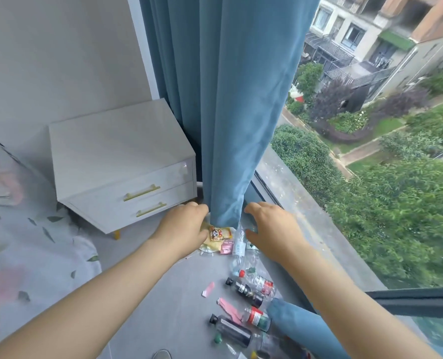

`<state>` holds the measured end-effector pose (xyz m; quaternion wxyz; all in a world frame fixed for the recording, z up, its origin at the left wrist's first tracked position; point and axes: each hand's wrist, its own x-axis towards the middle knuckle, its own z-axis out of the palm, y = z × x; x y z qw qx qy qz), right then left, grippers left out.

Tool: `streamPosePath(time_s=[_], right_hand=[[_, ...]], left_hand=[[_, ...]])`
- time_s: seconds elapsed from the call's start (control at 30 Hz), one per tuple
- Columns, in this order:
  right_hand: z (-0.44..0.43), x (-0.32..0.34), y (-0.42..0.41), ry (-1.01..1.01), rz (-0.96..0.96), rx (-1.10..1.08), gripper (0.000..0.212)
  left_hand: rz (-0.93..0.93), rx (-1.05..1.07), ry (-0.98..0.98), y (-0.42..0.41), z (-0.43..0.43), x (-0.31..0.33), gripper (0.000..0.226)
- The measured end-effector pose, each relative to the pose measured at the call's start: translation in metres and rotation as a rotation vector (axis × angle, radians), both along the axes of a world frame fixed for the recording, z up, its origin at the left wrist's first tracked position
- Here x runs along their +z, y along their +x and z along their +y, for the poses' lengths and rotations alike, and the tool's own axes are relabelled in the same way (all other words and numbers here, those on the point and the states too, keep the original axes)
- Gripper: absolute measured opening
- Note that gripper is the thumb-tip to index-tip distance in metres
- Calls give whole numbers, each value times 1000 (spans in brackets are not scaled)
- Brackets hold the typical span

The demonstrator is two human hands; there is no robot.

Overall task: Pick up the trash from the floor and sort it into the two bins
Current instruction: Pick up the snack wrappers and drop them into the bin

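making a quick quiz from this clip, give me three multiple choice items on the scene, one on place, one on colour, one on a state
1. Where does the nightstand stand relative to the curtain?
A. left of it
B. right of it
C. behind the window

2. What colour is the curtain?
A. white
B. blue
C. red

3. What is the left hand doing?
A. resting flat on the bed
B. holding a bottle upright
C. at the curtain's bottom edge, over the yellow wrapper

Answers:
1 A, the white nightstand sits left of the hanging folds.
2 B, the cloth is plainly blue.
3 C, its fingers touch the curtain hem above the wrapper, while the right hand reaches in from the other side.
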<state>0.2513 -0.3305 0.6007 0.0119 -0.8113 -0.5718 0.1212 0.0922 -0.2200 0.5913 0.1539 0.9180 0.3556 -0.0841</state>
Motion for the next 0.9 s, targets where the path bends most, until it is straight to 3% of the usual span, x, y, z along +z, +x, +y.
streamPosePath(time_s=[0.5,0.73,0.9], right_hand=[[69,-415,23,22,-31,-73,30],[66,-519,21,88,-62,-91,38],[35,-568,6,51,-91,-49,31]], left_hand=[[19,-51,68,32,78,-406,27],[41,-121,94,35,75,-513,33],[111,-213,127,25,60,-560,33]])
